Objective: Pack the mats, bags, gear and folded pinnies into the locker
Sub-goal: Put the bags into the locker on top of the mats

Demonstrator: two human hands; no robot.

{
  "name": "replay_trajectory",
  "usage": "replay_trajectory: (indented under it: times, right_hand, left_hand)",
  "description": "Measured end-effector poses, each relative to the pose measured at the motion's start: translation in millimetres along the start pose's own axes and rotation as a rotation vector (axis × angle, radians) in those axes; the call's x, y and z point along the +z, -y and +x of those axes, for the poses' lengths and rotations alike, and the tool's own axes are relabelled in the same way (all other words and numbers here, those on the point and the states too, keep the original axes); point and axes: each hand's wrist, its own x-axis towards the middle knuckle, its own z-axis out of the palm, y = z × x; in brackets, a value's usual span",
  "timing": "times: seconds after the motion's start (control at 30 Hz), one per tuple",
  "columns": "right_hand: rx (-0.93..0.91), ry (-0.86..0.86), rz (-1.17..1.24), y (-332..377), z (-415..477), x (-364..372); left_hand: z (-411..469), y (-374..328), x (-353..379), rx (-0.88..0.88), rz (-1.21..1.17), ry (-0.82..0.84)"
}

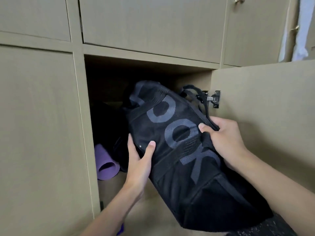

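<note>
A black duffel bag (179,142) with large grey letters is tilted, its far end inside the open locker (148,65) and its near end sticking out toward me. My left hand (139,160) grips the bag's left side, thumb on top. Gripping the right side near the dark strap (202,101) is my right hand (223,138). A rolled purple mat (105,164) lies on the locker floor at the left. Another dark rolled item (109,123) sits behind it in shadow.
The locker door (264,108) stands open to the right on a metal hinge (214,99). Closed locker doors (153,23) surround the opening above and to the left. Bare locker floor (110,189) shows below the mat.
</note>
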Motion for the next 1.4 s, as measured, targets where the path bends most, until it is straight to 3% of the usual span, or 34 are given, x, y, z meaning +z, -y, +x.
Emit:
replay_trajectory:
  times: [0.13, 0.43, 0.6, 0.7, 0.93, 1.03, 1.13, 1.27, 1.4]
  right_hand:
    - [-0.048, 0.027, 0.037, -13.4, 35.6, 22.7]
    - [-0.039, 0.015, 0.144, -37.1, 118.4, 78.7]
    - [0.163, 0.038, 0.079, -83.3, 150.2, 132.6]
    - [0.128, 0.055, -0.026, -102.4, 139.3, 146.2]
    - [0.006, 0.007, -0.042, -71.6, 179.1, 160.9]
    - [0.130, 0.161, 0.056, -54.3, 201.7, 182.6]
    - [0.250, 0.434, -0.004, -62.4, 183.8, 185.5]
    - [0.102, 0.593, -0.120, -98.7, 155.7, 170.8]
    - [0.092, 0.698, -0.147, -109.8, 154.0, 164.1]
  left_hand:
    - [21.8, -12.5, 2.1, 0.105, 0.051, -0.085]
    - [105.8, -46.8, 8.2, 0.135, 0.306, -0.186]
    - [89.7, -3.6, -4.9, -0.057, 0.264, -0.214]
    - [83.1, 10.0, -5.8, -0.116, 0.236, -0.235]
    - [132.3, -13.6, 1.2, 0.036, 0.289, -0.285]
    - [167.3, -17.3, -6.9, 0.008, 0.317, -0.445]
    - [157.0, 8.7, -15.9, -0.055, 0.380, -0.429]
    - [155.1, 30.7, -21.8, -0.003, 0.420, -0.429]
    - [149.5, 33.5, -20.4, 0.043, 0.447, -0.434]
